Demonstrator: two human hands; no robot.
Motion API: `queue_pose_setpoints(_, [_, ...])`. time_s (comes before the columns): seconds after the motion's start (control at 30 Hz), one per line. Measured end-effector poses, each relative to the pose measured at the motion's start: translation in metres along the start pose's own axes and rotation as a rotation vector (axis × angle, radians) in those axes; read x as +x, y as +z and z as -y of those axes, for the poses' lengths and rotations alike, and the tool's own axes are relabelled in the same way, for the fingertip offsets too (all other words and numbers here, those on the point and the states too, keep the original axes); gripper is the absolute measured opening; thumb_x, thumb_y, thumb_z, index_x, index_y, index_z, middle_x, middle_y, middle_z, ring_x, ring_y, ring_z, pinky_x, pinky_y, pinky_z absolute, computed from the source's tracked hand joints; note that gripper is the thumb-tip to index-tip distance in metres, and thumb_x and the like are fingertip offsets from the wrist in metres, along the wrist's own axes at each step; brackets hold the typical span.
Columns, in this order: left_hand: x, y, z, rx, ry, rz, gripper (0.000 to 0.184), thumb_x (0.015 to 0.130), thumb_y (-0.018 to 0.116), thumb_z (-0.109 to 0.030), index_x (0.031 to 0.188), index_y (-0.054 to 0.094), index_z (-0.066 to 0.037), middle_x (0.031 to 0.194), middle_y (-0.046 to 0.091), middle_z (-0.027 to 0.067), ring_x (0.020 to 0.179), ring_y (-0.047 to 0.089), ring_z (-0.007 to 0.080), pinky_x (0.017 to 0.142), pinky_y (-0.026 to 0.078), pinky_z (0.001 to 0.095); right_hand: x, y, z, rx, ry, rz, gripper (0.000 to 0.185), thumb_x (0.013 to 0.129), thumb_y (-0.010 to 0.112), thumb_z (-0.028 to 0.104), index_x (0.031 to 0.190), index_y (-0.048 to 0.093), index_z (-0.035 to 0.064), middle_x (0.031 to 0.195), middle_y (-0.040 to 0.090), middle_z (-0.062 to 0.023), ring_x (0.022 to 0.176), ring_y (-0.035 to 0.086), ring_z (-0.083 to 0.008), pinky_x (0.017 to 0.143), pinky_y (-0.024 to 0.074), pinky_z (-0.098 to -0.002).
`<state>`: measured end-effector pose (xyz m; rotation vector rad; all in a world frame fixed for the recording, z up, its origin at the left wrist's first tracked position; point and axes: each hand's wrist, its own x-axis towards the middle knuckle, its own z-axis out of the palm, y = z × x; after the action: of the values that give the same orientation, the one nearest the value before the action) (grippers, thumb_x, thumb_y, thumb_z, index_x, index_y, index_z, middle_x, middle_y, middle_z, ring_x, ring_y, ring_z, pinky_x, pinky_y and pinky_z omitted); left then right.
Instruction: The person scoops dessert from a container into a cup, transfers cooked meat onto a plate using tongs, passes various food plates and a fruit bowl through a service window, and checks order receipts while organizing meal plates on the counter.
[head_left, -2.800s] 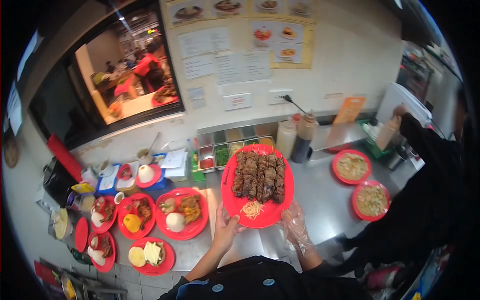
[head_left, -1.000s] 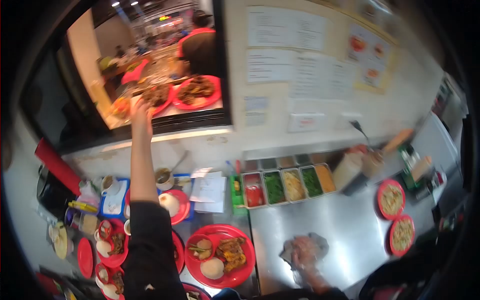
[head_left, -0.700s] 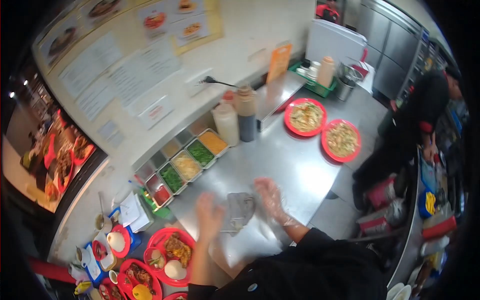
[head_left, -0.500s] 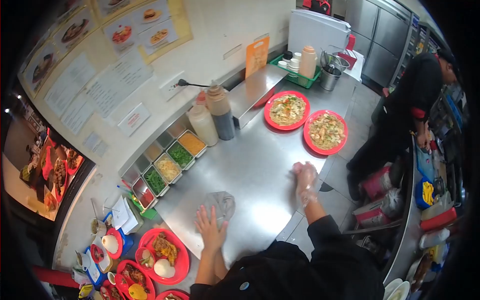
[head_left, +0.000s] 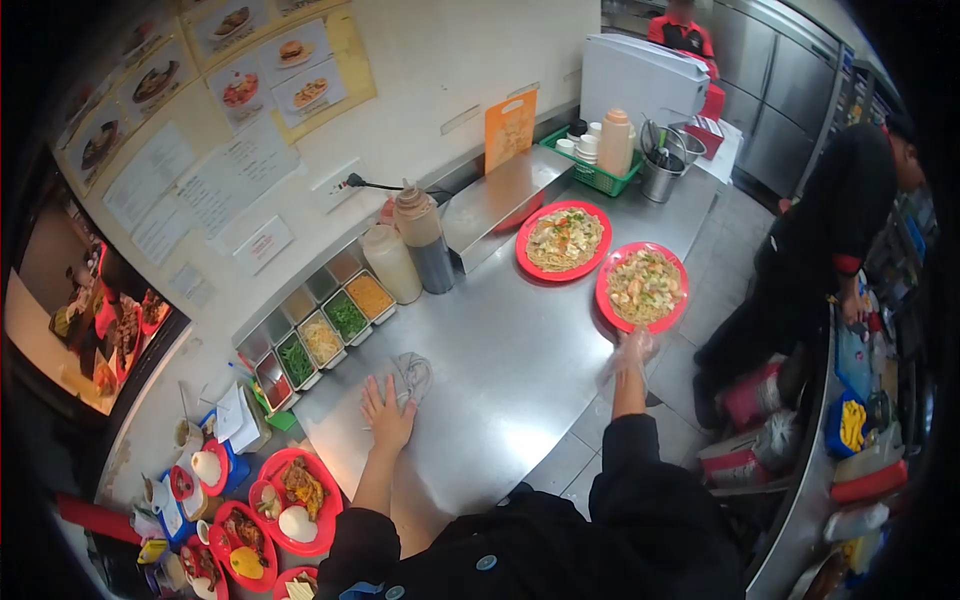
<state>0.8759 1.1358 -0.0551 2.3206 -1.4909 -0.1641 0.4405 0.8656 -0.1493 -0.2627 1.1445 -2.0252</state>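
Observation:
My bare left hand lies flat on the steel table, fingers spread, its fingertips against a crumpled grey cloth. In a clear plastic glove, my right hand reaches to the near rim of a red plate of noodles. Its fingers are blurred and partly hidden, so I cannot tell whether they grip the rim. A second red plate of noodles sits just beyond, to the left.
Metal topping bins and sauce bottles line the wall side. Red plates of food stand at lower left. At the back are a green basket and a metal utensil container. A co-worker in black stands at right.
My right hand has moved forward to the near noodle plate's rim. My left hand and the cloth have slid left, toward the topping bins. The camera view has shifted slightly.

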Motion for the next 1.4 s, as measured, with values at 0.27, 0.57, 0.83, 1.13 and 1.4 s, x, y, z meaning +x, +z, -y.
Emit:
queue_pose_setpoints(0.27, [-0.087, -0.005, -0.048, -0.566, 0.282, -0.079, 0.054, 0.074, 0.062, -0.007, 0.124, 0.043, -0.005, 0.123, 0.042, 0.0195, 0.118, 0.04, 0.0333, 0.099, 0.033, 0.041, -0.107, -0.067, 0.095, -0.258, 0.031, 0.546, 0.053, 0.087, 0.055, 0.02, 0.132, 0.033, 0.0005, 0.121, 0.05, -0.0176, 0.1, 0.055, -0.0298, 0.08, 0.051, -0.0415])
queue_pose_setpoints(0.57, [-0.1, -0.022, -0.057, -0.934, -0.022, 0.437, 0.056, 0.085, 0.06, -0.021, 0.132, 0.034, -0.005, 0.122, 0.047, 0.0173, 0.09, 0.061, 0.0247, 0.081, 0.048, 0.0321, -0.127, -0.126, 0.047, -0.599, 0.333, 1.016, 0.028, 0.087, 0.048, 0.021, 0.109, 0.056, 0.0054, 0.114, 0.056, -0.0178, 0.104, 0.053, -0.0326, 0.094, 0.0395, -0.0438])
queue_pose_setpoints(0.83, [-0.131, -0.099, -0.04, -1.691, -0.022, -0.065, 0.074, 0.088, 0.058, -0.015, 0.141, 0.006, -0.013, 0.135, 0.034, 0.0121, 0.119, 0.043, 0.0225, 0.093, 0.045, 0.0396, -0.402, 0.091, 0.132, -0.236, 0.697, 1.246, 0.048, 0.07, 0.044, -0.001, 0.117, 0.044, -0.0065, 0.108, 0.056, -0.0187, 0.095, 0.06, -0.0275, 0.079, 0.0539, -0.0365])
queue_pose_setpoints(1.13, [-0.154, -0.191, 0.057, -2.109, -0.145, -0.512, 0.067, 0.077, 0.047, -0.003, 0.135, 0.018, -0.017, 0.133, 0.036, 0.0135, 0.114, 0.05, 0.0309, 0.086, 0.049, 0.0498, -0.49, 0.14, 0.115, -0.266, 0.903, 1.485, 0.049, 0.072, 0.045, -0.001, 0.121, 0.04, -0.0075, 0.112, 0.055, -0.019, 0.095, 0.061, -0.0266, 0.079, 0.0554, -0.0357])
queue_pose_setpoints(1.4, [-0.177, -0.192, 0.053, -1.996, -0.249, -0.694, 0.069, 0.073, 0.047, 0.004, 0.134, 0.022, -0.016, 0.13, 0.04, 0.014, 0.117, 0.046, 0.0304, 0.089, 0.047, 0.0495, -0.491, 0.139, 0.122, -0.367, 0.895, 1.558, 0.045, 0.078, 0.048, 0.002, 0.122, 0.041, -0.0038, 0.11, 0.057, -0.0159, 0.093, 0.062, -0.0236, 0.077, 0.0555, -0.035])
